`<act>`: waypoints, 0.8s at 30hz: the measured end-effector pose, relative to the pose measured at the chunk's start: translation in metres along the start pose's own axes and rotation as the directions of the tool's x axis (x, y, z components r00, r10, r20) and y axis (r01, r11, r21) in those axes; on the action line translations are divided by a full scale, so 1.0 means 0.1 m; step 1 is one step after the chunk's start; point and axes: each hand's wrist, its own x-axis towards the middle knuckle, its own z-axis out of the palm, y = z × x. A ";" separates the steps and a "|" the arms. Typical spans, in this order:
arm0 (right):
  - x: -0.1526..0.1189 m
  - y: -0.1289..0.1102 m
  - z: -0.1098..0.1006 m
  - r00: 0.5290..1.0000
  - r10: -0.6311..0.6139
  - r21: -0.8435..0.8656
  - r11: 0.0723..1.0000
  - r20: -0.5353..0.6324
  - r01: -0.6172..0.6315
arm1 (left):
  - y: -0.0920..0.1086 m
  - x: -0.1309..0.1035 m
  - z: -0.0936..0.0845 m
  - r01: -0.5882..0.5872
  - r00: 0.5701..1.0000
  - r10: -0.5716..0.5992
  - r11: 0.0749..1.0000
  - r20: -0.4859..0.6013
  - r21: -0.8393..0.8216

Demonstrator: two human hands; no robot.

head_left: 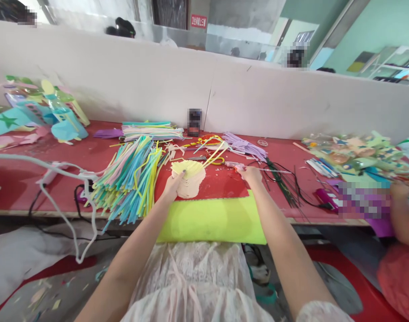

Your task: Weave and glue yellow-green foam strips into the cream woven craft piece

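My left hand (174, 184) is closed on a pale yellow and cream layered craft piece (191, 183), with the thumb pressed on its upper part. Pale yellow strips (215, 153) stick out from it to the upper right. My right hand (252, 174) is wrapped round a pink hot glue gun (236, 166), its nozzle end towards the craft piece but apart from it. A thin pale glue stick (274, 170) trails behind it to the right. Yellow-handled scissors (218, 161) lie just beyond. Beneath my forearms, a lime-green sheet (211, 217) hangs over the table's front edge.
Bundles of coloured pipe cleaners (127, 179) lie on the left of the red table (224, 183). Purple strips (246, 145) and a phone (194, 122) are at the back. Black cables, a magenta tool (327, 200) and a co-worker's hand (399, 191) are at right.
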 end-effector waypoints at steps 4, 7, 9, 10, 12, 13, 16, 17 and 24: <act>0.02 0.08 0.07 0.996 -0.002 0.023 1.000 0.089 0.000 | 0.01 0.00 -0.01 0.010 1.000 -0.010 1.000 -0.008 0.004; 0.03 0.15 0.03 0.993 -0.030 0.020 0.999 0.113 0.028 | 0.01 -0.01 -0.01 0.008 1.000 -0.008 1.000 -0.005 0.000; 0.01 0.21 -0.01 0.992 -0.048 0.006 0.999 0.113 0.048 | 0.02 -0.02 0.00 0.006 1.000 -0.006 1.000 0.001 -0.005; 0.00 0.24 -0.04 0.992 -0.056 -0.004 0.998 0.111 0.057 | 0.02 -0.02 0.00 0.006 1.000 -0.006 1.000 0.007 -0.006; -0.03 0.29 -0.09 0.992 -0.072 -0.028 0.997 0.105 0.075 | 0.02 -0.03 0.01 0.005 1.000 -0.005 1.000 0.017 -0.007; -0.04 0.31 -0.12 0.992 -0.080 -0.041 0.996 0.099 0.084 | 0.02 -0.03 0.00 0.004 1.000 -0.004 1.000 0.018 -0.006; 0.01 0.27 -0.19 0.992 -0.110 -0.082 0.990 0.061 0.115 | 0.01 -0.01 -0.01 0.006 1.000 -0.006 1.000 0.010 -0.003; 0.04 0.21 -0.21 0.991 -0.127 -0.094 0.987 0.042 0.131 | 0.00 0.00 -0.01 0.007 1.000 -0.007 1.000 0.006 -0.003; 0.43 -0.77 -0.14 0.872 -0.475 -0.060 0.873 0.116 0.484 | 0.01 0.01 -0.02 0.002 1.000 -0.001 0.999 0.014 -0.043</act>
